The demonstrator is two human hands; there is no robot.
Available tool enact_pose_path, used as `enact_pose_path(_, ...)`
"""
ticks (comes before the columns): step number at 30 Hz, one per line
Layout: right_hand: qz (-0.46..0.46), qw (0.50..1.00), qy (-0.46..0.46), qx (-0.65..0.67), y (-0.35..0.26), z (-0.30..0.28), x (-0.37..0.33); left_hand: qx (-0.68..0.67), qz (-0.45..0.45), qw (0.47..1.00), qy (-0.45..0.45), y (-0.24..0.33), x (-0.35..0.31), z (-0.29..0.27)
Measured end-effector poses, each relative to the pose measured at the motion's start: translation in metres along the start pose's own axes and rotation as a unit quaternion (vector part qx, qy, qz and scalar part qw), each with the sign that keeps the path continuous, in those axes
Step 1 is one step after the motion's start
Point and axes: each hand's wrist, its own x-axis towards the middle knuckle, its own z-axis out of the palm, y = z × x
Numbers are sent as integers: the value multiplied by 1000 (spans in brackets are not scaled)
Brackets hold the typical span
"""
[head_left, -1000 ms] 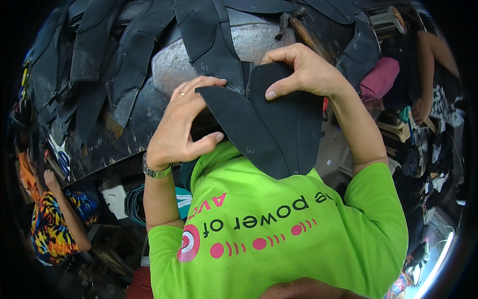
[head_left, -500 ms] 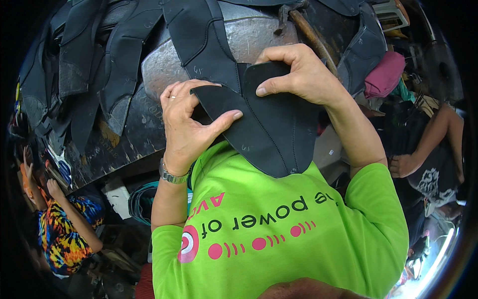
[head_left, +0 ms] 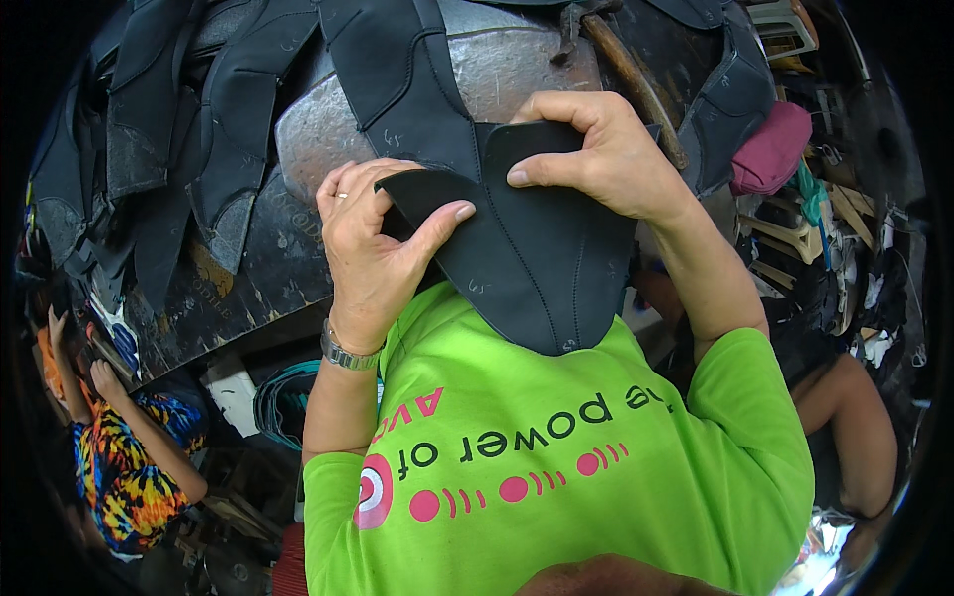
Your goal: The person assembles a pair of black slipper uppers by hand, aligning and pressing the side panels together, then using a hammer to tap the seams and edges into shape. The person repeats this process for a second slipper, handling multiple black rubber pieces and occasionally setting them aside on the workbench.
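Note:
A black stitched boot upper [head_left: 532, 263] is spread between my hands, its rounded end lying against my green shirt. Its long upper part stretches away over a worn metal plate [head_left: 318, 139]. My left hand [head_left: 373, 223] grips the left flap, which curls up between thumb and fingers. On the other side, the right flap is pinched by my right hand [head_left: 606, 159], its thumb on the near face and its fingers behind the edge. Two seam lines run down the middle of the piece toward the rounded end.
Several similar black uppers [head_left: 234, 129] lie at the left of the dark table [head_left: 288, 283]. A hammer [head_left: 636, 84] lies beyond my right hand, near another upper [head_left: 725, 109] and a maroon cloth [head_left: 773, 149]. People sit at left [head_left: 139, 467] and right [head_left: 855, 427].
Both my hands keep their hold on the boot upper, with only a slight shift. At the right, the other person's forearm has left its earlier place, and more of the floor clutter shows.

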Motion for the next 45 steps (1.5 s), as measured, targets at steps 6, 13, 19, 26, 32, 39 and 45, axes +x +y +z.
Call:
enact_pose_path(6, -7, 1000, 13, 12, 1, 4, 0, 7, -3, 1000, 8, 0, -1, 2)
enact_pose_path(13, -11, 1000, 14, -8, -2, 3, 1, 17, -1, 1000, 18, 2, -1, 3)
enact_pose_path(19, -10, 999, 20, -35, -2, 4, 2, 33, 2, 999, 21, 2, -1, 6)
enact_pose_path(26, -30, 996, 21, -77, 2, 6, 4, 45, 18, 998, 30, 3, -1, 10)
enact_pose_path(32, -19, 993, 7, -120, 3, 6, 5, 56, 15, 998, 32, 5, 0, 12)
enact_pose_path(39, -53, 968, 51, -238, 2, 11, 3, 69, 12, 997, 42, 6, -1, 13)
enact_pose_path(45, -70, 948, 58, -305, -2, 14, 1, 80, 15, 995, 51, 5, -1, 15)
